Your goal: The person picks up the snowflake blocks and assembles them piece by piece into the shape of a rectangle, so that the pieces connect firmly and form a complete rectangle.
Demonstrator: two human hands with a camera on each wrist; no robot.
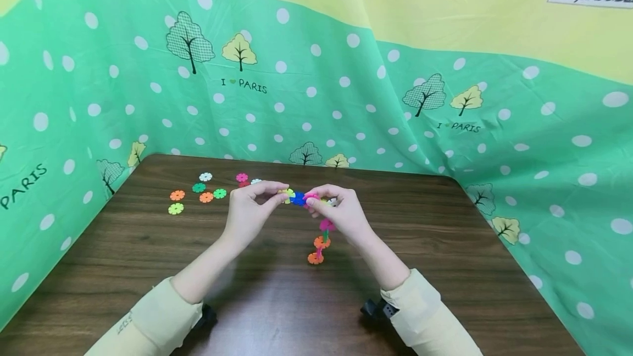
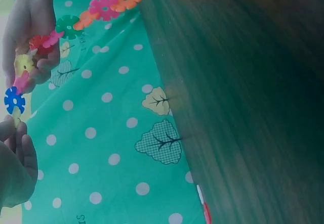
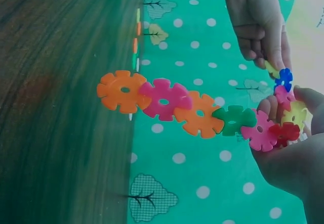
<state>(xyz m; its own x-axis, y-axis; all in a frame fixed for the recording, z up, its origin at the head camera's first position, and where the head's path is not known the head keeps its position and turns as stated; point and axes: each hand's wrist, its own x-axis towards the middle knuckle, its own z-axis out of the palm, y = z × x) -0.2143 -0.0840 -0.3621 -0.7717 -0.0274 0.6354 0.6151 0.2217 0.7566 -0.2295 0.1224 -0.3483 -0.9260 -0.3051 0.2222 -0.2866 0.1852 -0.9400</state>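
Note:
A chain of slotted flower-shaped plastic discs runs between both hands, held above the table. My left hand (image 1: 249, 210) pinches a yellow disc (image 3: 272, 69) at one end, where it joins a blue disc (image 2: 14, 100). My right hand (image 1: 344, 217) grips the chain close by, thumb on a pink disc (image 1: 311, 197) beside the blue one. Past the right hand's fingers, a yellow disc (image 3: 294, 115) and a red disc (image 3: 284, 132) show. From there the rest hangs down: pink, a green disc (image 3: 236, 120), then orange, pink and an orange end disc (image 3: 123, 91).
Loose discs lie at the table's back left, among them an orange disc (image 1: 177, 195), a lime disc (image 1: 176, 209), a white disc (image 1: 205, 177) and a pink disc (image 1: 242, 177). Behind the brown wooden table (image 1: 420, 246) hangs a green dotted curtain (image 1: 316, 92).

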